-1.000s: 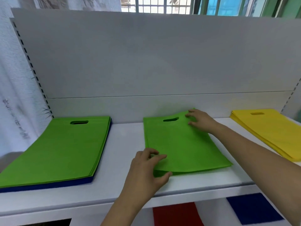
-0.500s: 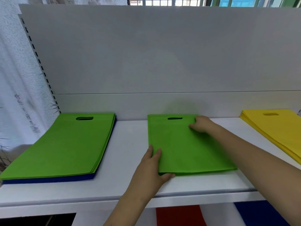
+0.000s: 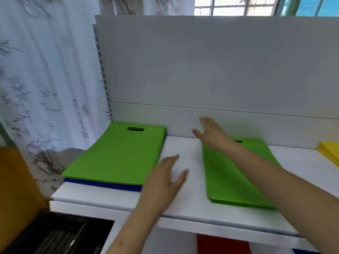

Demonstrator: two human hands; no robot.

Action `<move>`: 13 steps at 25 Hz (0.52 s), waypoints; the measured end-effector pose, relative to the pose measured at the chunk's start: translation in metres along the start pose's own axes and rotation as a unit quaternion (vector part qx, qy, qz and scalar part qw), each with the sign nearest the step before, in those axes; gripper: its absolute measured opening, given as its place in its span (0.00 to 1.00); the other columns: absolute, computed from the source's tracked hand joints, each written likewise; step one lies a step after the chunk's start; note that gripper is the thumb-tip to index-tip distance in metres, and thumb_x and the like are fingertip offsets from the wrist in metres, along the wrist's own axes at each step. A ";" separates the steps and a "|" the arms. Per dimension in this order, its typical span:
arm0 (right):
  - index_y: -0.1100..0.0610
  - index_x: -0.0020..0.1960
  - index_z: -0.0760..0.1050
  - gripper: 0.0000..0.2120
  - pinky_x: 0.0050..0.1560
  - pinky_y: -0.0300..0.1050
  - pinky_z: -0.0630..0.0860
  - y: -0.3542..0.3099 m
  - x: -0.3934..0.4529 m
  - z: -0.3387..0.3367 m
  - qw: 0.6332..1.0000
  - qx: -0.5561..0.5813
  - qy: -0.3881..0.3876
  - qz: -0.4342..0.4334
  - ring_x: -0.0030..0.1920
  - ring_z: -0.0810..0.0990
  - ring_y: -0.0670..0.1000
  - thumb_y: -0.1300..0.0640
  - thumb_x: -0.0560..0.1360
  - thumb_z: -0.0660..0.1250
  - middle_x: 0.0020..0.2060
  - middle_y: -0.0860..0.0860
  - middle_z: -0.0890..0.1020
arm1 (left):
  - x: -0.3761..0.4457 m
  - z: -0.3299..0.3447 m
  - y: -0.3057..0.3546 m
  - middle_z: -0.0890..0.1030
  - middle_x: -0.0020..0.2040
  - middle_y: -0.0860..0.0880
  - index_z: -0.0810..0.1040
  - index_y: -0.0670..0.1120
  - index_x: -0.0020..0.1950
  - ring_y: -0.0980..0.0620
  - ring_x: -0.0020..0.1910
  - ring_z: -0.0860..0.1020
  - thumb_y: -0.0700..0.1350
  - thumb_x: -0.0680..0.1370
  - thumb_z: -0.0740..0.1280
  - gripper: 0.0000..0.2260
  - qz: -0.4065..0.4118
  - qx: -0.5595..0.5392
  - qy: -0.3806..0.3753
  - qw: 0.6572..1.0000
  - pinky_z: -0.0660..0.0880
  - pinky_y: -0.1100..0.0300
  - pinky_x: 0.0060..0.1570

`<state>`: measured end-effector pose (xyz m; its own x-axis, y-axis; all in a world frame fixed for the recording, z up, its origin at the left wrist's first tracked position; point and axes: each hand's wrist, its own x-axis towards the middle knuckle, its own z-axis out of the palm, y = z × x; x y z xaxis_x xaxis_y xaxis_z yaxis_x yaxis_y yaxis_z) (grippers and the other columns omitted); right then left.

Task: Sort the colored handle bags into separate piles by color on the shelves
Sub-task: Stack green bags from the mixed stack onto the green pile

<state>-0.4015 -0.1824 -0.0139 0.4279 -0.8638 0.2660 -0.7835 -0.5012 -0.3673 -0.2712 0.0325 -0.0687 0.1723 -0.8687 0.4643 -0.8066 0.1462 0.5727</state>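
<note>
1. Reaching over the white shelf, the left hand hovers with fingers spread and loose, holding nothing; motion blur softens its fingertips, so whether it touches the shelf cannot be told.
2. The right hand is raised above the shelf, fingers extended and apart, empty; its outline is blurred too.
3. A thin green pile lies flat on the shelf under the right forearm, which covers part of its top edge and most of its handle slot.
4. A thicker green stack sits at the shelf's left end, handle cut-out toward the back panel. Blue bags show only as a strip beneath its front and right edges; how many there are cannot be told.
5. A yellow pile is cut off by the right edge, with only a corner visible.
6. Below the shelf, a red piece and a blue sliver at the bottom right are cropped.
7. A patterned curtain hangs at the left.
</note>
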 end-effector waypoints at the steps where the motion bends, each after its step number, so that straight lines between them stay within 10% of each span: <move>1: 0.61 0.77 0.55 0.33 0.75 0.49 0.54 -0.020 0.002 0.009 0.999 0.012 0.005 -0.033 0.76 0.56 0.56 0.44 0.79 0.59 0.76 0.58 0.58 | -0.001 -0.020 -0.024 0.76 0.65 0.51 0.74 0.49 0.68 0.52 0.63 0.74 0.62 0.76 0.61 0.26 -0.023 0.017 0.086 0.996 0.68 0.62 0.63; 4: 0.61 0.76 0.57 0.33 0.74 0.47 0.56 -0.071 0.011 0.043 0.995 0.023 0.007 -0.096 0.75 0.59 0.56 0.44 0.79 0.61 0.75 0.59 0.61 | -0.016 -0.086 -0.102 0.78 0.60 0.42 0.77 0.42 0.62 0.42 0.60 0.75 0.53 0.75 0.69 0.20 -0.145 0.113 0.273 0.944 0.71 0.51 0.61; 9: 0.63 0.77 0.54 0.37 0.75 0.49 0.56 -0.108 0.036 0.088 0.995 -0.040 -0.038 -0.089 0.75 0.57 0.58 0.41 0.78 0.60 0.76 0.59 0.57 | -0.046 -0.114 -0.156 0.72 0.69 0.35 0.77 0.41 0.65 0.36 0.72 0.63 0.66 0.72 0.55 0.35 -0.319 0.269 0.162 0.894 0.61 0.39 0.70; 13: 0.60 0.58 0.77 0.21 0.62 0.50 0.71 -0.104 0.042 0.103 0.991 -0.095 -0.029 -0.088 0.63 0.72 0.61 0.44 0.77 0.62 0.60 0.60 0.75 | -0.040 -0.110 -0.145 0.71 0.69 0.34 0.84 0.45 0.54 0.34 0.72 0.64 0.52 0.74 0.65 0.16 -0.245 0.275 0.179 0.912 0.61 0.36 0.70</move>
<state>-0.2556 -0.1719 -0.0563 0.5866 -0.7680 0.2571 -0.7625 -0.6307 -0.1442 -0.0987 0.0982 -0.0965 0.6823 -0.5413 0.4914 -0.7282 -0.5624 0.3917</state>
